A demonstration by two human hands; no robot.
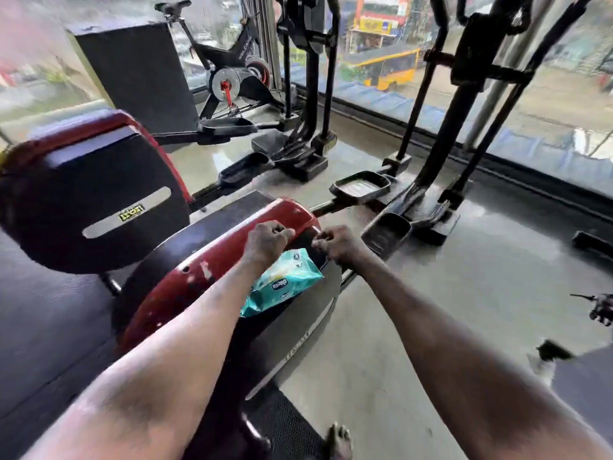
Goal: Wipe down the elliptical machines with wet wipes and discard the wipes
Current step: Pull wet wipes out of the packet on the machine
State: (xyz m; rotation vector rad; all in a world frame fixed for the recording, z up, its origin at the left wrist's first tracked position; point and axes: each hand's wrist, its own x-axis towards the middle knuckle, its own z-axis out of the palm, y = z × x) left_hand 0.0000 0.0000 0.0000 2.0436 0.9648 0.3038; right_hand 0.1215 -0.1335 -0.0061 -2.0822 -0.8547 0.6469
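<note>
The soft, light wipes pack [282,280] lies on the elliptical's red housing [185,287] near its front end, both hands' [267,240] [338,244] fingers curled, seemingly pinching something small above it; pinch wipes at the flap.

A single head-worn wide-angle camera looks forward and steeply down from standing height along both outstretched forearms. Close below the lens sits the red housing [212,270] of an elliptical; the left hand [268,239] and right hand [338,244] meet near frame centre. Farther off, the view faces a glass wall [547,104] with the street outside. The lens bends straight lines at the edges, and the left side is blurred.
</note>
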